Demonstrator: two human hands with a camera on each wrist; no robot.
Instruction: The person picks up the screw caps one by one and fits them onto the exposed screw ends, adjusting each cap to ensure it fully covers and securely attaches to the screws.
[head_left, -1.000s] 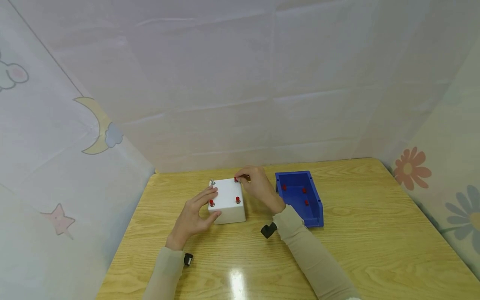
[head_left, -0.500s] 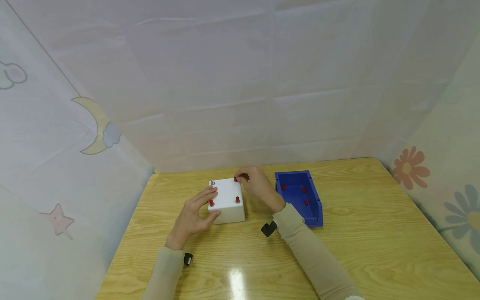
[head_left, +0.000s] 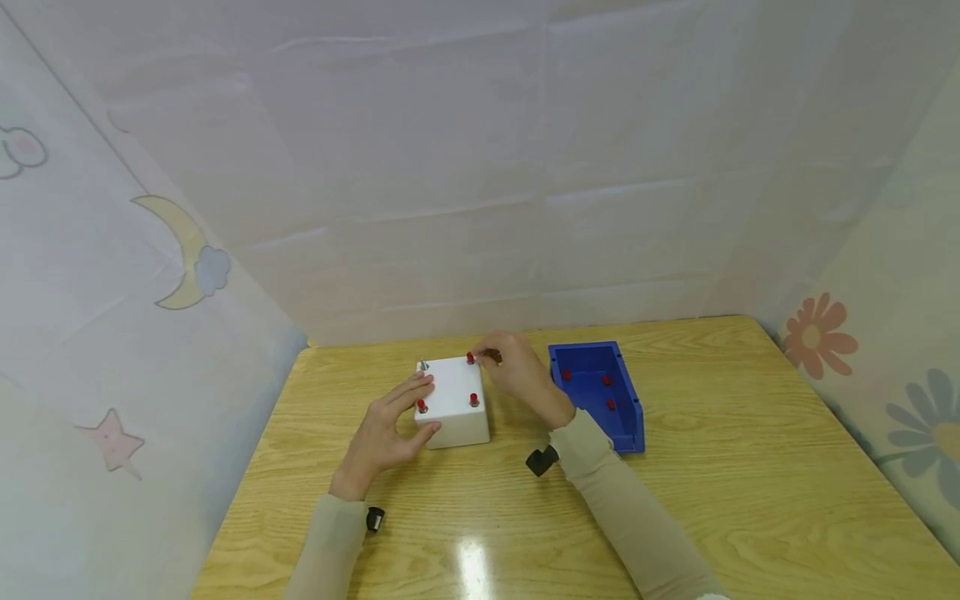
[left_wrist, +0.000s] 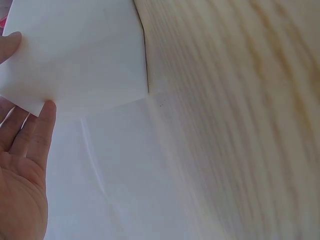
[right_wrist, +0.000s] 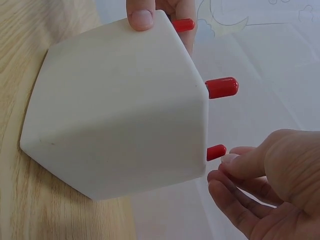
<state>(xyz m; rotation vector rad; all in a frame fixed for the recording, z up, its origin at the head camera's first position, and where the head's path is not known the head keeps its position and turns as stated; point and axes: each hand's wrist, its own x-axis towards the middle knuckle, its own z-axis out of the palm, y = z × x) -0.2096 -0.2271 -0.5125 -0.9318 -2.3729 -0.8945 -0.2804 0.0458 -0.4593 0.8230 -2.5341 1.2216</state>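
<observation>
A white box [head_left: 453, 387] stands on the table with metal studs at its top corners. Red caps cover the front-left stud, the front-right stud and the back-right stud; the back-left stud [head_left: 423, 365] shows bare metal. My left hand [head_left: 386, 433] holds the box by its left side, thumb on the front face and fingers over the top. At the back-right corner my right hand [head_left: 517, 375] pinches the end of a red cap [right_wrist: 216, 152] between thumb and index finger. Its other fingers are loosely bent below the cap in the right wrist view.
A blue bin [head_left: 636, 421] with a few loose red caps [head_left: 607, 381] lies right of the box, near my right forearm. The wooden table [head_left: 750, 467] meets a pale cloth backdrop [head_left: 420, 250] behind and at both sides.
Both hands stay at the box. The right fingers have shifted slightly at the back-right cap, which shows a little more clearly now. The head view has turned slightly.
</observation>
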